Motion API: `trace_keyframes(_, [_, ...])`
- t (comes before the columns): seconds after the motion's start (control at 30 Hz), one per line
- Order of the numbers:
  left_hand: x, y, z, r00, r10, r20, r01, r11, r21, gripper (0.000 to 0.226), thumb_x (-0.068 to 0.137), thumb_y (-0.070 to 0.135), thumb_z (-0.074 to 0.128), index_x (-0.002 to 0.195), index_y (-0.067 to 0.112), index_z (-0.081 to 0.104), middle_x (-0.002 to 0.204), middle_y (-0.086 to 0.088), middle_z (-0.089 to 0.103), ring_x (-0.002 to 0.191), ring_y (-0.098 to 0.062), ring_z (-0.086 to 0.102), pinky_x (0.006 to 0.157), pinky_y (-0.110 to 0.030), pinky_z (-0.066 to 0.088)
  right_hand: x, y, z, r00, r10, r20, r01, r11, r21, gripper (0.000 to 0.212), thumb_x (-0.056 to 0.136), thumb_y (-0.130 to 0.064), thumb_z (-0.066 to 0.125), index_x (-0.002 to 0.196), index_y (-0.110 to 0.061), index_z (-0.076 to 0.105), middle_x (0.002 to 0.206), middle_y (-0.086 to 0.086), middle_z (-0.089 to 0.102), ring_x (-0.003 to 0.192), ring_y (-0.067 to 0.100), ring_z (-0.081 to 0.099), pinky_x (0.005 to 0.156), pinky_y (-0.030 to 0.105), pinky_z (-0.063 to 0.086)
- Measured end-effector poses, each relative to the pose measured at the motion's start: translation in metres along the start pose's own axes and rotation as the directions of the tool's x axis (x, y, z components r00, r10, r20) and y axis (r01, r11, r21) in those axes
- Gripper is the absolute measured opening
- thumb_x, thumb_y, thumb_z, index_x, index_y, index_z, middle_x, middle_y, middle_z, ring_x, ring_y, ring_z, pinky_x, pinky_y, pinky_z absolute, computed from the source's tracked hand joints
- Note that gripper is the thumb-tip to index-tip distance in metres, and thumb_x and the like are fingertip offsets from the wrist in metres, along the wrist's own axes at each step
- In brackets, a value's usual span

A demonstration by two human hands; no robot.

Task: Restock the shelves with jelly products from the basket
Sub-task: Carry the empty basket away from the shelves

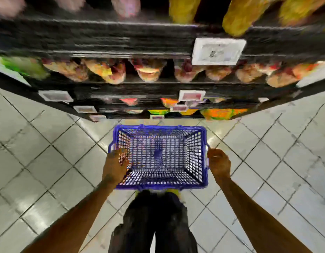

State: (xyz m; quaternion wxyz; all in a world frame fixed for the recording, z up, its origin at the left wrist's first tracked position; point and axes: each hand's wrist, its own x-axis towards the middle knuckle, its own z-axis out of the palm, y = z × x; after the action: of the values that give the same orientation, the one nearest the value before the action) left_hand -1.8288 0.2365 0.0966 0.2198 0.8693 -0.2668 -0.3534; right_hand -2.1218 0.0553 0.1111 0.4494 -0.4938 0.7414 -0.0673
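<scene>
My left hand grips the blue basket at its 9 o'clock rim, fingers curled over the edge and down the mesh wall. My right hand is closed on the rim at 3 o'clock. The basket hangs above the tiled floor, just ahead of my dark trousers, with its mesh bottom in plain sight. At 12 o'clock stand the black shelves, where blurred jelly packs sit in a row, with a white price tag clipped to the edge above them.
</scene>
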Motion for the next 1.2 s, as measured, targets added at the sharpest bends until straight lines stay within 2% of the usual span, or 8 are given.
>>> trace_keyframes(0.17, [0.047, -0.104, 0.061, 0.971, -0.217, -0.103, 0.220, 0.975, 0.027, 0.057, 0.074, 0.012, 0.074, 0.124, -0.007, 0.055, 0.118, -0.030, 0.056, 0.113, -0.043, 0.051, 0.093, -0.042, 0.036, 0.098, 0.096, 0.060, 0.985, 0.141, -0.101, -0.153, 0.980, -0.129, 0.048, 0.089, -0.032, 0.068, 0.125, -0.002, 0.055, 0.119, 0.026, 0.061, 0.107, 0.042, 0.062, 0.092, 0.052, 0.051])
trace_keyframes(0.3, [0.070, -0.148, 0.089, 0.906, -0.386, -0.175, 0.369, 0.922, -0.120, 0.060, 0.075, -0.001, 0.076, 0.128, -0.001, 0.047, 0.113, -0.025, 0.063, 0.101, -0.041, 0.062, 0.084, -0.045, 0.045, 0.134, 0.130, 0.086, 0.969, 0.236, -0.072, -0.240, 0.969, -0.062, 0.044, 0.084, -0.033, 0.075, 0.114, -0.003, 0.060, 0.106, 0.022, 0.068, 0.086, 0.031, 0.064, 0.072, 0.039, 0.050])
trace_keyframes(0.5, [0.090, -0.148, 0.093, 0.802, -0.576, -0.158, 0.532, 0.809, -0.252, 0.031, 0.074, 0.005, 0.078, 0.100, 0.000, 0.062, 0.101, -0.026, 0.067, 0.094, -0.040, 0.064, 0.076, -0.041, 0.047, 0.142, 0.121, 0.079, 0.953, 0.301, -0.042, -0.289, 0.940, 0.181, 0.024, 0.083, 0.001, 0.070, 0.103, -0.008, 0.061, 0.063, 0.006, 0.058, 0.027, 0.000, 0.046, 0.031, 0.011, 0.036])
trace_keyframes(0.6, [0.069, -0.132, 0.072, 0.782, -0.599, -0.173, 0.532, 0.785, -0.316, 0.034, 0.072, 0.005, 0.079, 0.102, -0.001, 0.062, 0.103, -0.026, 0.068, 0.095, -0.039, 0.064, 0.078, -0.040, 0.048, 0.120, 0.091, 0.057, 0.956, 0.287, -0.059, -0.270, 0.942, 0.200, 0.022, 0.081, 0.000, 0.071, 0.097, -0.010, 0.060, 0.049, -0.002, 0.059, 0.032, 0.004, 0.049, 0.031, 0.012, 0.036])
trace_keyframes(0.8, [-0.027, -0.085, -0.019, 0.725, -0.652, -0.223, 0.538, 0.737, -0.408, 0.038, 0.074, 0.007, 0.080, 0.106, -0.003, 0.062, 0.108, -0.027, 0.067, 0.100, -0.040, 0.064, 0.085, -0.044, 0.049, 0.035, 0.006, -0.004, 0.982, 0.190, -0.012, -0.187, 0.972, 0.143, 0.025, 0.081, -0.003, 0.072, 0.071, -0.020, 0.055, 0.070, 0.007, 0.058, 0.060, 0.024, 0.051, 0.061, 0.032, 0.047])
trace_keyframes(0.97, [-0.145, -0.040, -0.114, 0.648, -0.714, -0.263, 0.508, 0.664, -0.548, 0.040, 0.073, 0.001, 0.076, 0.109, -0.007, 0.062, 0.108, -0.028, 0.067, 0.099, -0.039, 0.065, 0.075, -0.036, 0.046, -0.057, -0.078, -0.046, 0.992, 0.081, 0.095, -0.088, 0.994, 0.071, 0.026, 0.081, -0.001, 0.068, 0.069, -0.017, 0.052, 0.066, 0.007, 0.052, 0.055, 0.020, 0.045, 0.052, 0.030, 0.040])
trace_keyframes(1.1, [-0.245, -0.026, -0.177, 0.573, -0.777, -0.260, 0.478, 0.575, -0.664, 0.059, 0.058, 0.020, 0.071, 0.111, -0.004, 0.061, 0.102, -0.023, 0.067, 0.090, -0.035, 0.065, 0.083, -0.048, 0.055, -0.137, -0.133, -0.053, 0.981, -0.071, 0.179, 0.068, 0.997, 0.021, 0.011, 0.084, -0.004, 0.064, 0.078, -0.010, 0.056, 0.048, -0.002, 0.050, 0.030, 0.006, 0.040, 0.033, 0.017, 0.032])
trace_keyframes(1.2, [-0.315, -0.043, -0.215, 0.502, -0.818, -0.283, 0.440, 0.522, -0.730, 0.059, 0.057, 0.022, 0.071, 0.109, -0.005, 0.063, 0.100, -0.024, 0.068, 0.089, -0.037, 0.067, 0.082, -0.051, 0.056, -0.203, -0.169, -0.038, 0.936, -0.237, 0.261, 0.253, 0.967, -0.032, 0.008, 0.081, -0.013, 0.066, 0.086, -0.010, 0.060, 0.040, -0.009, 0.054, 0.036, 0.008, 0.047, 0.035, 0.014, 0.035])
